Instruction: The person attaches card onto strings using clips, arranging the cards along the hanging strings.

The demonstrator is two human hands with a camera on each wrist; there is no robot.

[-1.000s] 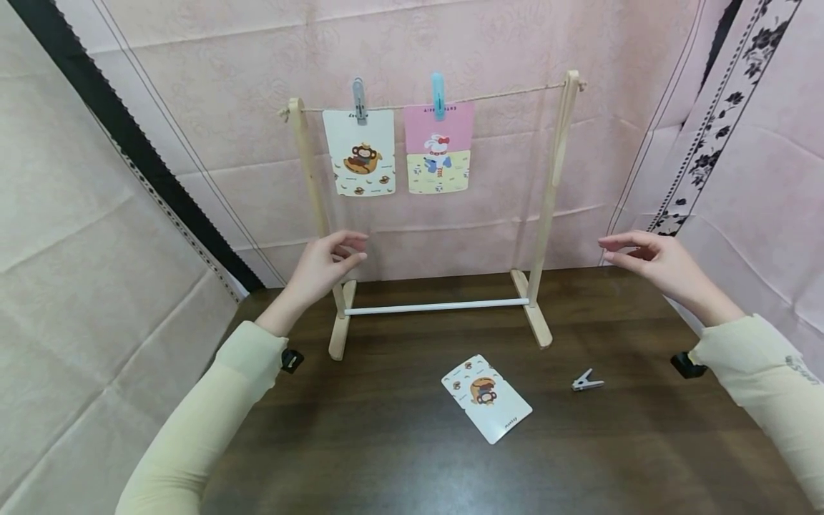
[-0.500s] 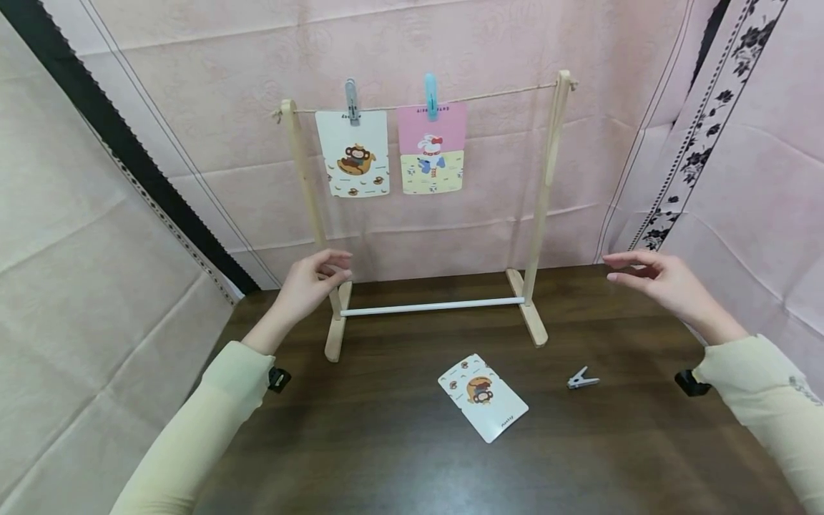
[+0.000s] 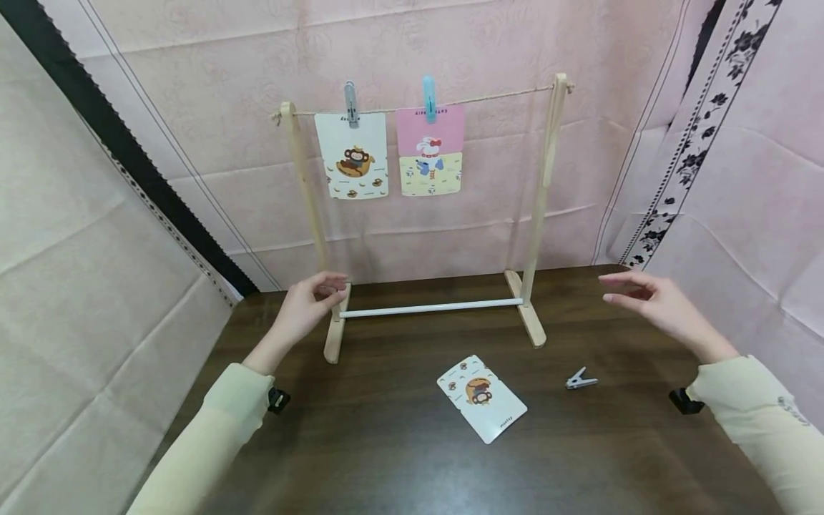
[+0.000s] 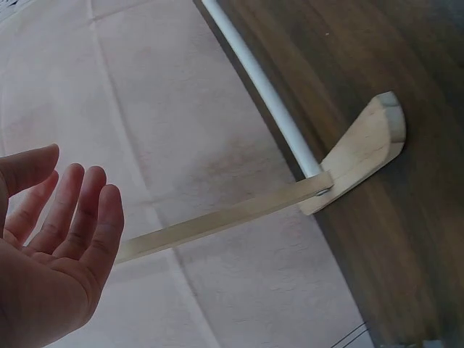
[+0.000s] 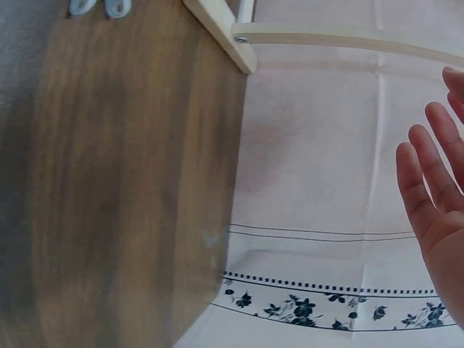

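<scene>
My left hand hovers by the left foot of a wooden rack, its fingers loosely bent around nothing. Off to the right of the rack, my right hand is held in the air, likewise holding nothing. A white card with a monkey picture lies on the dark table. To its right lies a grey clothespin. From the rack's string hang a white monkey card under a grey clothespin and a pink and yellow card under a blue clothespin.
A white rod joins the rack's two feet low over the table. Behind the rack hangs a pink cloth, with more cloth at both sides. A black band runs down at the left. Each wrist wears a small black device.
Both hands have come down lower, the left also slightly leftward. The camera view has shifted a little. Cards, clothespins and rack stay where they were.
</scene>
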